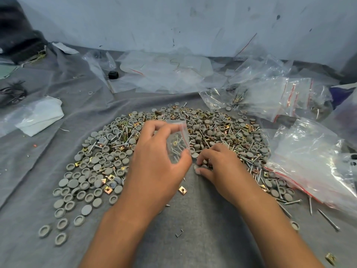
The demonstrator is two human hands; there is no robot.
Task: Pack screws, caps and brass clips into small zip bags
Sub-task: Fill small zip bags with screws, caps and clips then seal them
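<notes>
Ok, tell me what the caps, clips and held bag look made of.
Caps: matte grey, probably moulded plastic. Clips: shiny yellow metal, brass-like or plated. Bag in the left hand: thin clear glossy plastic film with a red zip strip.

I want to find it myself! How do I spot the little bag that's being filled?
Find the big pile of grey caps, screws and brass clips on the grey cloth. Above its middle, the left hand holds a small zip bag. It alone is held up, with screws and a brass clip inside.
</notes>
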